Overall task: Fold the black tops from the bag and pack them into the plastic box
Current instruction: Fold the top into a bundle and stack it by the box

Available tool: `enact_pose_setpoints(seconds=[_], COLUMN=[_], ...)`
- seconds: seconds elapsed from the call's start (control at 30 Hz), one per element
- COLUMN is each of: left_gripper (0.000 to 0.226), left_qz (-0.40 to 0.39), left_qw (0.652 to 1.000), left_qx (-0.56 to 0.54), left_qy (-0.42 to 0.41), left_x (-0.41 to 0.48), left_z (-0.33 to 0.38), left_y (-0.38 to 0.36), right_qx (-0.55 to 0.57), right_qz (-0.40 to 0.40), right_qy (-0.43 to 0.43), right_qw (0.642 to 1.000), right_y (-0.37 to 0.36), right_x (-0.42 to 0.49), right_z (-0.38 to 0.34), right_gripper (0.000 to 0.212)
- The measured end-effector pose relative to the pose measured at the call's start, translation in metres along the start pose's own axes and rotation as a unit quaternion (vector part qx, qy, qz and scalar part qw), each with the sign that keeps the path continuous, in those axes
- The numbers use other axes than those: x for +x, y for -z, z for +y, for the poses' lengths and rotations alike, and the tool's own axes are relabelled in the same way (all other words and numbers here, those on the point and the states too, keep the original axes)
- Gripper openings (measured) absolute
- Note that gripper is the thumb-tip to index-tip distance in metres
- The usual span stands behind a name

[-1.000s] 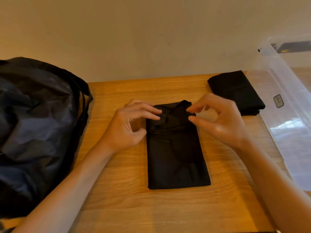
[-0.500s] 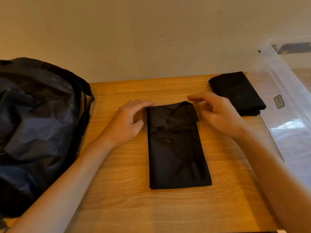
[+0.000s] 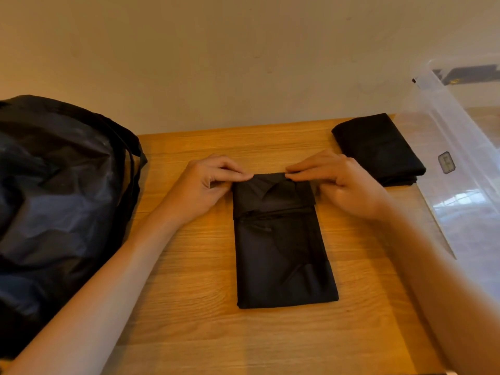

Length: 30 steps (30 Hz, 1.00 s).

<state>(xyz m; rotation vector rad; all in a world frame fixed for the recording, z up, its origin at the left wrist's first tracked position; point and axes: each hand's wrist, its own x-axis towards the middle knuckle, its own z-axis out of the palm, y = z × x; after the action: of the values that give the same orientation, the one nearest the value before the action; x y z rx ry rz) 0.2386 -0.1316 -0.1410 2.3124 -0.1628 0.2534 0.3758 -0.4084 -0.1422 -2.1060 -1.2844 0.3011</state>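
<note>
One black top (image 3: 281, 253) between bag (image 3: 54, 212) and folded pile (image 3: 378, 150) beside plastic box (image 3: 465, 185)

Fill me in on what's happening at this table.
A person is folding a black top on the wooden table. The left hand and right hand each pinch a corner of its far edge; the rest lies flat in a narrow rectangle. A second folded top sits at the far right beside the clear plastic box, and the dark bag slumps at the left.
</note>
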Motion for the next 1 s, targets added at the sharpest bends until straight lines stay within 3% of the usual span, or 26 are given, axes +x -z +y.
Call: enact_pose_setpoints(seconds=[0.1,0.23,0.3,0.43,0.5,0.57,0.7,0.77,0.9,1.0], left_gripper=[0.039,0.052,0.045,0.062,0.063,0.055,0.048,0.047,0.041,0.038], left_qz=[0.027,0.049,0.062,-0.051,-0.007,0.018,-0.066,-0.047,0.072,0.035], left_qw=[0.996,0.996,0.996,0.987,0.99,0.992,0.973,0.967,0.973,0.972], left_qx=[0.066,0.074,0.062,0.143,0.123,0.114,0.221,0.247,0.217,0.231], left_qy=[-0.045,-0.002,0.014,0.052,0.072,0.055,-0.027,-0.038,0.014,0.005], left_x=[-0.001,-0.001,-0.001,-0.02,-0.033,-0.044,-0.048,-0.049,-0.066,-0.089], left_z=[-0.006,0.01,0.027,0.045,0.043,0.04,0.034,0.036,0.07,0.103], left_y=[0.0,0.0,-0.001,-0.015,-0.016,-0.016,-0.019,-0.02,-0.032,-0.051], right_qx=[-0.045,-0.012,-0.025,-0.135,-0.138,-0.141,-0.178,-0.192,-0.167,-0.131], right_qz=[0.015,0.057,0.091,0.014,-0.004,-0.004,-0.009,-0.008,0.009,0.042], right_qy=[0.023,0.004,-0.003,0.033,0.04,0.048,0.083,0.084,0.077,0.094], right_qw=[0.999,0.998,0.996,0.99,0.99,0.989,0.981,0.978,0.983,0.986], right_y=[-0.003,-0.005,-0.011,-0.021,-0.02,-0.019,-0.018,-0.016,-0.011,-0.008], right_x=[-0.003,-0.005,-0.002,-0.005,-0.008,-0.009,-0.008,-0.009,-0.01,-0.003], right_z=[0.0,-0.011,-0.023,-0.034,-0.029,-0.022,-0.007,-0.002,-0.008,-0.025], right_gripper=[0.054,0.047,0.046,0.066,0.07,0.065,0.051,0.049,0.046,0.046])
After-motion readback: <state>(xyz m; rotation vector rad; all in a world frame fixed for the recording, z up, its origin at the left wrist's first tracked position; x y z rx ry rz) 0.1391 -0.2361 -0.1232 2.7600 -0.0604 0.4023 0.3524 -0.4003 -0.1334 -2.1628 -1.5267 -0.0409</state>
